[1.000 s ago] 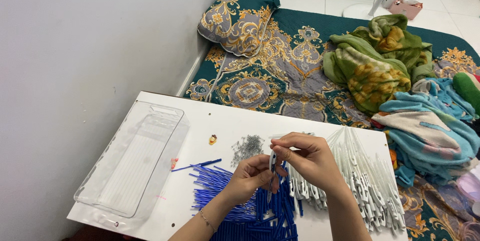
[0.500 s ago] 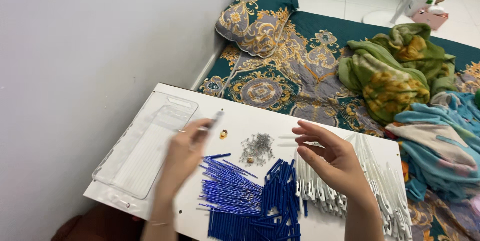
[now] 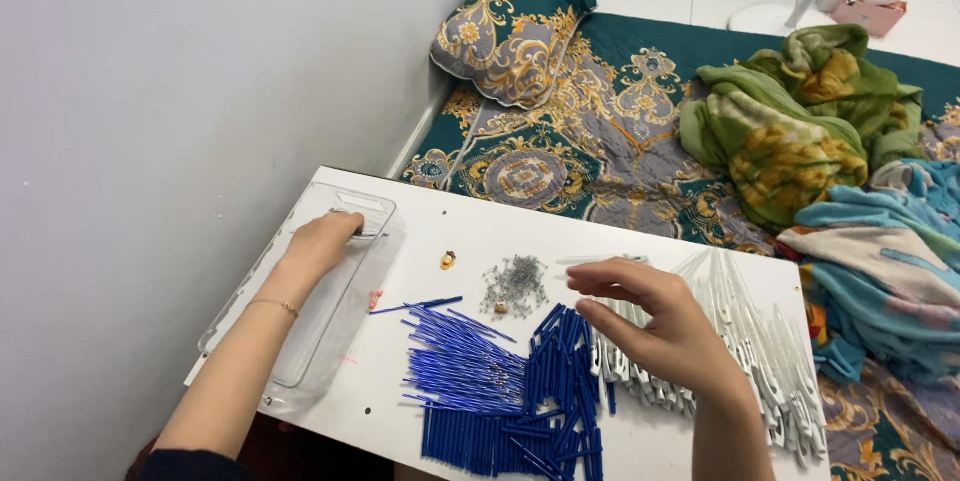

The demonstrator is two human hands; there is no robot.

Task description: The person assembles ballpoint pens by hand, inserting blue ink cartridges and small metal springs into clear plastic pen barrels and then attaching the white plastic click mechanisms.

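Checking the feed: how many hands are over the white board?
2: left hand in the clear plastic tray; right hand above the white pen barrels.

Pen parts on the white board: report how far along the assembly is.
Done: cannot tell how many; the left hand reaches into the clear plastic tray. In hand: the right hand hovers over the white pen barrels, holding nothing visible. Left: large piles of blue refills, barrels and small springs.
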